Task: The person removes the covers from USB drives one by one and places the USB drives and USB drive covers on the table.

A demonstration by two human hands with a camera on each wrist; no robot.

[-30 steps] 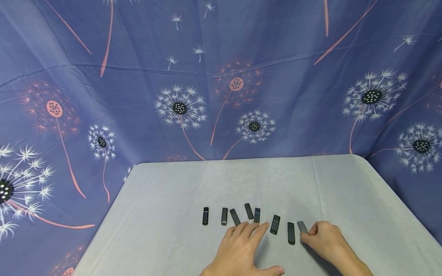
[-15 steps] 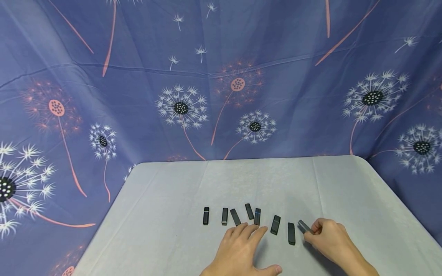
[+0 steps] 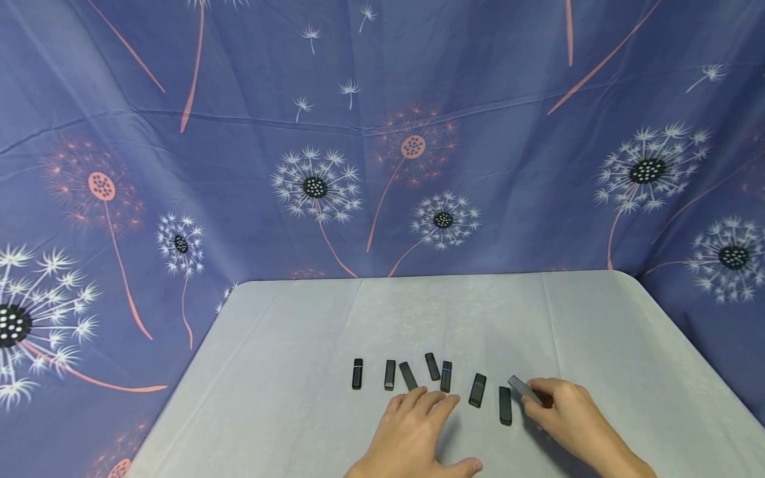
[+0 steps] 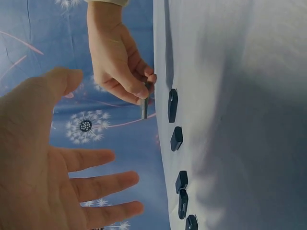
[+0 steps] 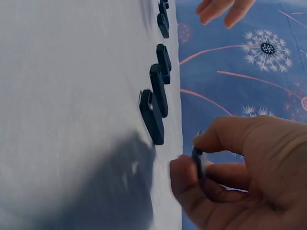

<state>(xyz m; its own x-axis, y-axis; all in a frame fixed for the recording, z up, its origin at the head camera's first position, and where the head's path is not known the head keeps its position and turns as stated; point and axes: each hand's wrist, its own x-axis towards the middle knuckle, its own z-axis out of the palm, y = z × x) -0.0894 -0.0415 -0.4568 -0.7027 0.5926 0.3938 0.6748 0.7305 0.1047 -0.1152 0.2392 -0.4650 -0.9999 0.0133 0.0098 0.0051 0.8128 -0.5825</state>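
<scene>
A grey stick that looks like a USB flash drive (image 3: pixel 522 387) is pinched between the thumb and fingers of my right hand (image 3: pixel 568 415). In the left wrist view that grey flash drive (image 4: pixel 145 110) points away from the fingertips, raised off the cloth. Just left of it lies a black flash drive (image 3: pixel 505 405), and beyond that another dark one (image 3: pixel 477 390). My left hand (image 3: pixel 409 431), fingers spread and holding nothing, hovers short of the middle of the row, nearest a dark flash drive (image 3: pixel 408 376) whose lower end it partly hides.
More dark flash drives lie in a loose row: one with a blue band (image 3: pixel 445 376), one tilted beside it (image 3: pixel 431 366), and two at the left (image 3: pixel 390 375) (image 3: pixel 357 374). All rest on a pale grey cloth-covered table (image 3: pixel 287 332). Behind hangs a blue dandelion-print curtain (image 3: pixel 514 133).
The grey flash drive has been lifted off the table by my right hand, and its far end has swung up and slightly left. My left hand has barely moved.
</scene>
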